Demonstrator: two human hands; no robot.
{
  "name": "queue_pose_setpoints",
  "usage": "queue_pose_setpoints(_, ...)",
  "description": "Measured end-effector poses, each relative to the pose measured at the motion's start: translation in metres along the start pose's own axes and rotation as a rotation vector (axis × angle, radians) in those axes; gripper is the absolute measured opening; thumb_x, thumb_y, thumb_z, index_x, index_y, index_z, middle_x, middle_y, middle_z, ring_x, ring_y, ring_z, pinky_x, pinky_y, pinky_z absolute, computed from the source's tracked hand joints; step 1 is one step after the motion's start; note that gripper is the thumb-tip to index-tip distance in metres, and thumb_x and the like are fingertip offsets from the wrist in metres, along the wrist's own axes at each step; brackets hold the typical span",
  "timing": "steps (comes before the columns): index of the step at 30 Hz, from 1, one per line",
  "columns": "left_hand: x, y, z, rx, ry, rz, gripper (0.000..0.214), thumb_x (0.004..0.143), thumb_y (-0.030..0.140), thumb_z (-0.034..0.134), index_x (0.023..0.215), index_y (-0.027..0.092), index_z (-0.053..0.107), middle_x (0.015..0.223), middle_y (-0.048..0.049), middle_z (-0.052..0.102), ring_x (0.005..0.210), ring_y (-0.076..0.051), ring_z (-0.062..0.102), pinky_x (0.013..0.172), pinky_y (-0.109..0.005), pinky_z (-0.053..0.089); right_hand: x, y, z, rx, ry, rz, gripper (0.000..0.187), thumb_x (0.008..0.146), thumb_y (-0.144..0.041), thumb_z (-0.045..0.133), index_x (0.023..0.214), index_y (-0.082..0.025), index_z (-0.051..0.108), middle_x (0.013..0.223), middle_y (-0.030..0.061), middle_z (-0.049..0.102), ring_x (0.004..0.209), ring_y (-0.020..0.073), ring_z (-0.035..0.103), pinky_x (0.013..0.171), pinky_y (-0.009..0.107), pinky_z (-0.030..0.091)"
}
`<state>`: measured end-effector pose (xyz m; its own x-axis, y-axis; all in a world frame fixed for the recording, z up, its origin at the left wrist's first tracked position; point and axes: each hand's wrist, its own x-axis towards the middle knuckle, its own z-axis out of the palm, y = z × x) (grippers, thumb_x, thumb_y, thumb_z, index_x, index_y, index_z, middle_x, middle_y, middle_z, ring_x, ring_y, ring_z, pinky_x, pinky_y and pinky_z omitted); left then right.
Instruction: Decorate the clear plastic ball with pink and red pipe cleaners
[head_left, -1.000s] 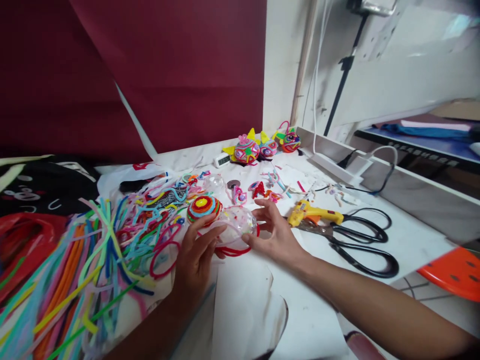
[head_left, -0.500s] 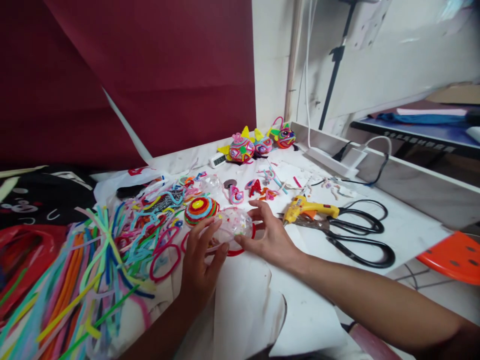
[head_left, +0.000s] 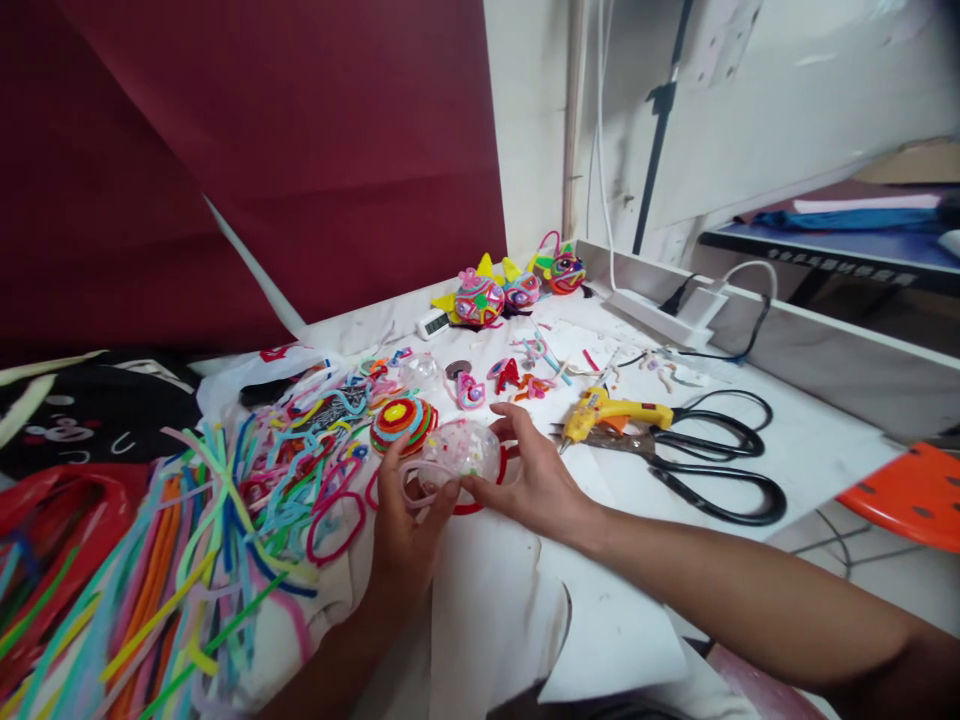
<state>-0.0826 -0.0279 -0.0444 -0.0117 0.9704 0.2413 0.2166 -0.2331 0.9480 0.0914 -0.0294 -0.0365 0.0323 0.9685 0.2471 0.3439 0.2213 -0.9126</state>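
Between my two hands is a clear plastic ball [head_left: 469,445] with coloured flecks. My left hand [head_left: 409,525] curls at its left side, with a pale pink pipe cleaner loop [head_left: 417,470] by the fingers. From the right, the thumb and fingers of my right hand [head_left: 536,475] grip the ball. A red pipe cleaner [head_left: 472,508] curves along the ball's lower right edge, partly hidden by that hand. Just behind my left fingers lies a disc of coiled red, orange, green and yellow pipe cleaner [head_left: 401,420].
Loose pipe cleaners [head_left: 172,570] cover the left side. A yellow glue gun [head_left: 619,412] rests by black-handled scissors [head_left: 720,490] on the right. Finished colourful fish-like ornaments [head_left: 480,298] stand at the back, near a small white digital display [head_left: 433,323]. A power strip [head_left: 667,318] lies along the right edge.
The left fingers have drawn in slightly, and the pale pink loop beside them shows more clearly. The ball stays between both hands. The camera view has shifted a little.
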Motion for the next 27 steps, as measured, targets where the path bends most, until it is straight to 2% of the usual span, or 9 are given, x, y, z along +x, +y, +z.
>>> queue_pose_setpoints(9, 0.006, -0.004, 0.001, -0.149, 0.026, -0.098, 0.074, 0.071, 0.033, 0.076, 0.136, 0.031, 0.041, 0.100, -0.0009, 0.061, 0.082, -0.014, 0.061, 0.074, -0.026, 0.050, -0.002, -0.002, 0.000, -0.032, 0.017, -0.048, 0.078, 0.068, -0.038, 0.075, 0.133, -0.020, 0.035, 0.117, 0.0114, 0.057, 0.106, 0.0250, 0.056, 0.087, 0.042, 0.050)
queue_pose_setpoints(15, 0.005, 0.003, 0.002, -0.187, 0.018, -0.181, 0.074, 0.071, 0.034, 0.076, 0.136, 0.030, 0.040, 0.110, -0.0039, 0.061, 0.087, -0.016, 0.062, 0.076, -0.029, 0.050, -0.002, 0.001, 0.002, -0.033, 0.023, -0.044, 0.078, 0.069, -0.040, 0.076, 0.133, -0.021, 0.034, 0.119, 0.0118, 0.057, 0.108, 0.0259, 0.056, 0.088, 0.043, 0.050)
queue_pose_setpoints(18, 0.005, 0.007, 0.003, -0.173, 0.005, -0.180, 0.073, 0.072, 0.035, 0.075, 0.135, 0.029, 0.040, 0.114, -0.0049, 0.059, 0.092, -0.017, 0.062, 0.078, -0.029, 0.050, -0.002, 0.002, 0.002, -0.027, 0.026, -0.048, 0.078, 0.069, -0.041, 0.076, 0.133, -0.023, 0.034, 0.119, 0.0112, 0.056, 0.108, 0.0261, 0.057, 0.087, 0.043, 0.050)
queue_pose_setpoints(22, 0.005, 0.008, 0.005, -0.126, 0.048, -0.167, 0.071, 0.070, 0.037, 0.075, 0.133, 0.026, 0.042, 0.109, -0.0041, 0.058, 0.085, -0.015, 0.060, 0.074, -0.028, 0.050, -0.002, 0.001, 0.002, -0.005, 0.020, -0.029, 0.078, 0.069, -0.040, 0.076, 0.134, -0.024, 0.034, 0.120, 0.0105, 0.056, 0.109, 0.0265, 0.056, 0.088, 0.043, 0.049)
queue_pose_setpoints(27, 0.006, 0.003, 0.004, -0.089, 0.093, -0.115, 0.071, 0.069, 0.036, 0.075, 0.132, 0.025, 0.044, 0.106, -0.0039, 0.058, 0.086, -0.015, 0.059, 0.076, -0.029, 0.050, -0.003, -0.002, 0.000, 0.042, -0.050, 0.016, 0.082, 0.067, -0.040, 0.079, 0.133, -0.022, 0.034, 0.124, 0.0113, 0.055, 0.110, 0.0260, 0.055, 0.091, 0.044, 0.048)
